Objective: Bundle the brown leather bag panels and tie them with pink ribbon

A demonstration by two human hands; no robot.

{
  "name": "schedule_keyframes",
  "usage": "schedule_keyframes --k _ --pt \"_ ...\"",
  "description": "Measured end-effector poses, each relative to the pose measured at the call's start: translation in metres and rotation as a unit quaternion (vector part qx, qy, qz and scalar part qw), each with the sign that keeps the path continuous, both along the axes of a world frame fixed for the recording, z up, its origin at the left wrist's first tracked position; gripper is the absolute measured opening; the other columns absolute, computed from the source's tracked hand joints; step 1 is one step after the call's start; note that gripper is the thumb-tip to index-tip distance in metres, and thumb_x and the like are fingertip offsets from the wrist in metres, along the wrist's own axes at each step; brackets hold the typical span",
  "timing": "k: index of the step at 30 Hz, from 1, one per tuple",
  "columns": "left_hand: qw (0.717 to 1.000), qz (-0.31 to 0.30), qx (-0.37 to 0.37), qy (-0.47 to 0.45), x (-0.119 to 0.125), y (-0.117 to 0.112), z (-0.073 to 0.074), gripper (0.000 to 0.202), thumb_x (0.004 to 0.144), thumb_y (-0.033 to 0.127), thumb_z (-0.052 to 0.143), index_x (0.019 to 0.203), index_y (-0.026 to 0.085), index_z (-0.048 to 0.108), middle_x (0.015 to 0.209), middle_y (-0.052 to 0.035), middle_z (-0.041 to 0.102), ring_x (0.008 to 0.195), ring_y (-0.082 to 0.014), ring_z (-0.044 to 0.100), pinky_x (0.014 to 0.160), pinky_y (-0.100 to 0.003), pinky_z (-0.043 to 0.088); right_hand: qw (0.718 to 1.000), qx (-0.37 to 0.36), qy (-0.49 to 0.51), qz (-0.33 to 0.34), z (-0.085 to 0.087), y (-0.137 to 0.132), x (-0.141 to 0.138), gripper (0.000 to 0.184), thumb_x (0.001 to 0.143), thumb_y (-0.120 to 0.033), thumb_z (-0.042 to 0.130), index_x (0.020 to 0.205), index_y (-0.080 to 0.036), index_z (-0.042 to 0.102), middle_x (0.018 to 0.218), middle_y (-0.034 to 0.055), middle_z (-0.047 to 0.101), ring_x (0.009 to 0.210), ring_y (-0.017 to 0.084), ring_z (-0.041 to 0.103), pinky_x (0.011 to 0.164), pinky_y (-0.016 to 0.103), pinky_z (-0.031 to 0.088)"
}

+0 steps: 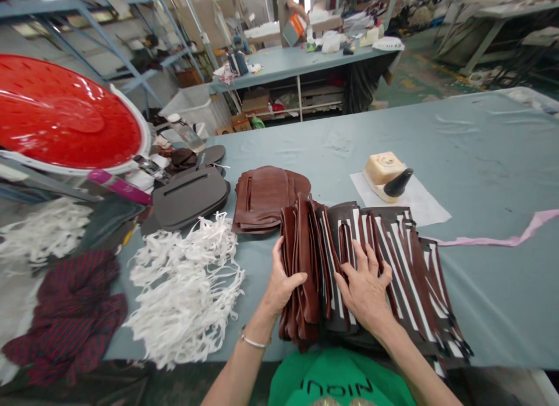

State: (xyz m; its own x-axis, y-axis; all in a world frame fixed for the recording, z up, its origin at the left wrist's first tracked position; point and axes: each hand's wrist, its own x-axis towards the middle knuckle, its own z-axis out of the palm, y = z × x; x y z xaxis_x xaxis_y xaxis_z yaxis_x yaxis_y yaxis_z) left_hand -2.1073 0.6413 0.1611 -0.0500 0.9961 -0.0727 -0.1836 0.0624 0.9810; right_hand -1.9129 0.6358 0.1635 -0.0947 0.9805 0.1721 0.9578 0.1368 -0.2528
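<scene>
In the head view, my left hand (282, 281) presses the left side of a bunch of folded brown leather pieces (309, 289), its thumb lying over their upper edges. Some of its fingers are hidden behind the bunch. My right hand (367, 286) rests with fingers spread on an overlapping, fanned-out row of dark leather pieces (408, 278) with white strips and brown edges. The bunch and the row touch each other near the table's front edge. Just beyond them lies a flat stack of brown leather panels (266, 196).
A heap of white strips (187, 295) lies left, near grey panels (192, 199) and a striped cloth (70, 313). A cream block with a black-handled tool (384, 173) sits on paper. A red round tray (65, 115) stands left. Another person (290, 16) is at the far table.
</scene>
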Motion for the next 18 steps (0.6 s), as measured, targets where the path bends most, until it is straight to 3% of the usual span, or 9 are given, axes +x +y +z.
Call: schedule_keyframes --k 3,7,9,11,13,18 --pt "1.000 0.001 0.001 -0.014 0.000 0.000 -0.002 0.093 0.064 0.014 0.068 0.143 0.024 0.018 0.142 -0.0080 0.041 0.128 -0.0260 0.043 0.110 -0.040 0.031 1.000 0.007 -0.009 -0.014 -0.003 0.002 0.003 0.015 0.085 -0.031 0.056 0.090 -0.021 0.066 0.149 0.0112 0.033 0.138 0.032 0.022 0.104 0.058 0.016" --pt "1.000 -0.003 -0.001 -0.023 0.000 -0.001 -0.004 0.093 0.065 0.013 0.067 0.143 0.025 0.018 0.143 -0.0072 0.040 0.127 -0.0258 0.044 0.111 -0.042 0.030 0.998 0.029 -0.029 -0.037 -0.009 0.003 0.007 0.038 0.080 -0.024 0.059 0.118 -0.021 0.058 0.146 0.0140 0.037 0.137 0.032 0.024 0.104 0.060 0.015" --pt "1.000 -0.005 -0.004 -0.020 0.001 -0.001 -0.004 0.093 0.065 0.013 0.067 0.143 0.025 0.018 0.142 -0.0073 0.041 0.126 -0.0262 0.045 0.110 -0.042 0.031 0.997 0.039 -0.050 -0.037 -0.009 0.002 0.006 0.035 0.079 -0.019 0.060 0.113 -0.022 0.061 0.148 0.0147 0.034 0.138 0.033 0.020 0.104 0.062 0.011" --pt "1.000 -0.005 -0.008 -0.012 0.002 -0.002 -0.002 0.093 0.065 0.013 0.067 0.143 0.025 0.018 0.141 -0.0075 0.042 0.125 -0.0265 0.046 0.109 -0.042 0.032 0.996 0.045 -0.067 -0.029 -0.008 0.001 0.003 0.020 0.079 -0.017 0.058 0.097 -0.020 0.066 0.150 0.0144 0.029 0.140 0.034 0.016 0.104 0.064 0.008" --pt "1.000 -0.008 -0.010 -0.006 0.003 -0.002 0.000 0.093 0.066 0.014 0.067 0.143 0.026 0.018 0.141 -0.0076 0.043 0.123 -0.0264 0.048 0.109 -0.043 0.033 0.997 0.046 -0.065 -0.020 -0.004 0.000 -0.003 0.011 0.083 -0.023 0.056 0.085 -0.018 0.066 0.151 0.0135 0.027 0.140 0.033 0.015 0.105 0.063 0.006" --pt "1.000 -0.009 0.000 0.005 0.004 -0.003 0.000 0.093 0.067 0.017 0.067 0.144 0.025 0.016 0.140 -0.0084 0.043 0.125 -0.0269 0.046 0.108 -0.043 0.034 0.999 0.042 -0.009 0.013 0.004 -0.003 -0.020 0.035 0.086 -0.049 0.053 0.089 -0.017 0.066 0.146 0.0167 0.035 0.138 0.035 0.018 0.105 0.061 0.011"
